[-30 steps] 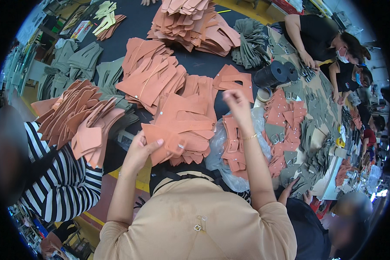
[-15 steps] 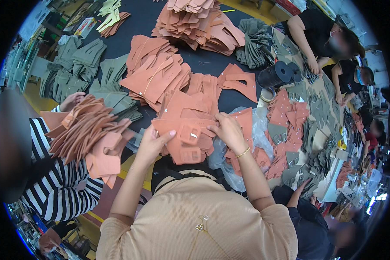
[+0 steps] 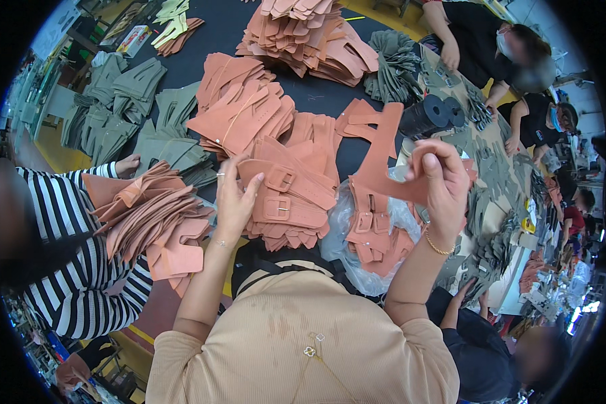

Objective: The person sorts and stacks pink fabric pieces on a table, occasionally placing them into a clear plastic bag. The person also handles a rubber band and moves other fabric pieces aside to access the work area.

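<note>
My right hand (image 3: 441, 172) is raised at the right, fingers curled with the thumb against them, gripping one end of a flat orange-brown leather piece (image 3: 378, 168). That piece has a cut-out and stretches left and up from the hand. Low in front of me lies a stack of like pieces, topped by a strap piece with two covered buckles (image 3: 278, 209). Beside its left edge is my left hand (image 3: 234, 202), thumb and fingers apart, touching the pile. More buckled pieces (image 3: 370, 229) lie on clear plastic right of the stack.
Orange-brown stacks (image 3: 239, 111) and grey-green stacks (image 3: 138, 87) cover much of the dark table (image 3: 209, 30). A black spool (image 3: 424, 116) stands at right. At left, a person in a striped top (image 3: 81, 269) is beside a large bundle (image 3: 151, 222). Other people work along the right side.
My right hand has left the stack's top and moved right and up, now with a leather piece in it. The two buckles show more plainly. The left person's bundle has shifted slightly.
</note>
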